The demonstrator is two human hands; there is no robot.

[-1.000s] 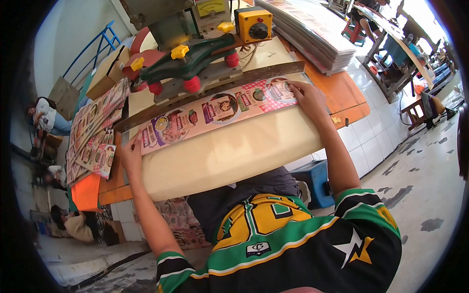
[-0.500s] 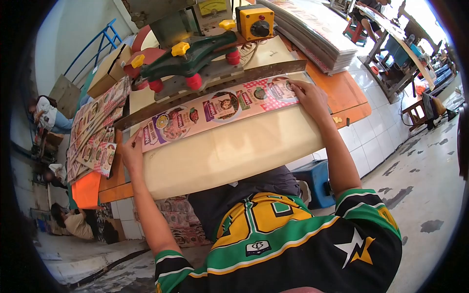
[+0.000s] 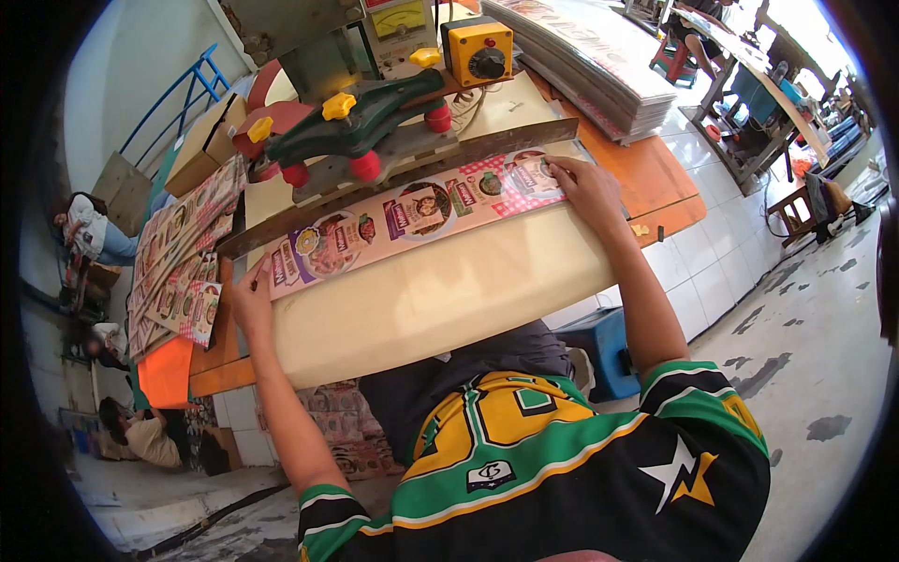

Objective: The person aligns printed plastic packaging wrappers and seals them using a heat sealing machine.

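Observation:
A long printed strip [image 3: 379, 228] with food pictures and a red-checked part lies along a metal bar [image 3: 543, 134] on the machine bed. My left hand [image 3: 253, 304] grips its left end, thumb and fingers closed at the corner. At the far right end, my right hand [image 3: 588, 190] pinches the edge with its fingers pressed together. Under the strip, a cream sheet [image 3: 440, 295] hangs over the table's front edge. Behind the bar stands the dark green press head [image 3: 375, 122] with yellow knobs and red cylindrical feet.
Several printed strips [image 3: 183, 244] are piled at left beside an orange sheet [image 3: 166, 375]. A yellow control box [image 3: 478, 51] sits behind the press. Stacked flat printed sheets [image 3: 590, 66] lie at back right. A blue plastic stool [image 3: 599, 351] stands below. Other people sit at far left.
The view has shifted slightly. Both hands keep their hold at the strip's two ends, and the strip lies in nearly the same place along the bar.

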